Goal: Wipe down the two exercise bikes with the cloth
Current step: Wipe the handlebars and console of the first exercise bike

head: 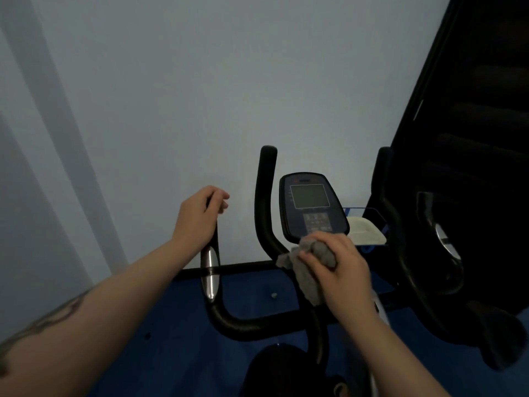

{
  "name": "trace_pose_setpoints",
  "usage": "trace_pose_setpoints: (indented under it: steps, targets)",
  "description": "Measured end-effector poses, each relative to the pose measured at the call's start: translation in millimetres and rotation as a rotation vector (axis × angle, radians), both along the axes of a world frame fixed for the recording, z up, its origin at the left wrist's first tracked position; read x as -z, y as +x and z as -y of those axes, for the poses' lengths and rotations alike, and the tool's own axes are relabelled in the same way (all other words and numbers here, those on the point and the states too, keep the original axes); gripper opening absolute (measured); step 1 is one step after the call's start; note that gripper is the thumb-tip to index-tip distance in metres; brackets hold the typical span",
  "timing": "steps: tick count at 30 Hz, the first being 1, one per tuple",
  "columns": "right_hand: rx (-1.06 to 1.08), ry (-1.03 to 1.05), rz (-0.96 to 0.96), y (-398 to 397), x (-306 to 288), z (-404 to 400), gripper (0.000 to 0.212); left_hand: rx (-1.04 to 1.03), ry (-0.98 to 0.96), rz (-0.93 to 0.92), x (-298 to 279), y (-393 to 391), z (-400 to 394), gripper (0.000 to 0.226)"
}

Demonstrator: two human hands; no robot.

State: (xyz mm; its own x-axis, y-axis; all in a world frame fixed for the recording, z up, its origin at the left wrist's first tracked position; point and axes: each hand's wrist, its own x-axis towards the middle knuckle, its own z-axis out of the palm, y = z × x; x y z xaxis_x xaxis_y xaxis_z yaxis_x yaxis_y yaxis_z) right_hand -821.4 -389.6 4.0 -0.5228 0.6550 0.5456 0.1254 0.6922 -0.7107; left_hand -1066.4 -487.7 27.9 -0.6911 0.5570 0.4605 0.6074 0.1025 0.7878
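Note:
A black exercise bike stands in front of me, its curved handlebar (246, 325) sweeping across the lower middle. My left hand (199, 213) grips the top of the left handlebar upright, just above its silver pulse sensor (210, 270). My right hand (335, 267) holds a bunched grey cloth (307, 262) against the bike at the lower edge of the console (312, 207), which has a dark screen and a keypad. A tail of cloth hangs below my hand. Another black handlebar with a silver sensor (446, 245) is at the right.
A pale wall fills the view ahead. The floor (177, 339) is blue with a dark skirting strip. A tall black structure (472, 124) rises at the right edge. A cream tray (366, 230) on a blue frame sits behind the console.

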Motion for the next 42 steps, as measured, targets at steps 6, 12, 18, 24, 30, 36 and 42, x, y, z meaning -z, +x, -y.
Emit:
trace_pose_setpoints:
  steps: [6,12,18,24,30,36,42]
  targets:
    - [-0.065,0.137,0.213,-18.4,8.4,3.2,0.025,-0.038,0.066,0.096,6.5,-1.7,-6.6,0.040]
    - [-0.085,0.046,0.037,-62.7,-35.1,-8.3,0.022,0.008,0.074,0.092,6.2,-5.1,-1.3,0.041]
    - [-0.093,0.183,0.256,-61.3,-9.5,1.2,0.020,-0.024,0.147,0.133,9.6,1.2,-5.2,0.041]
    - [0.036,-0.037,-0.130,-106.1,-45.6,-19.7,0.015,0.030,0.126,0.169,6.4,-2.5,-5.3,0.041]
    - [-0.012,0.039,0.042,-119.8,-32.5,-18.9,0.022,0.052,0.098,0.169,6.1,-6.2,-2.8,0.040]
    - [-0.158,0.062,0.245,-104.3,-57.8,-36.5,0.024,0.057,0.072,0.143,5.4,-7.3,-3.4,0.040]
    - [0.034,0.219,-0.095,-133.0,-58.5,-29.1,0.014,0.070,0.064,0.112,6.3,-8.1,-1.8,0.040]
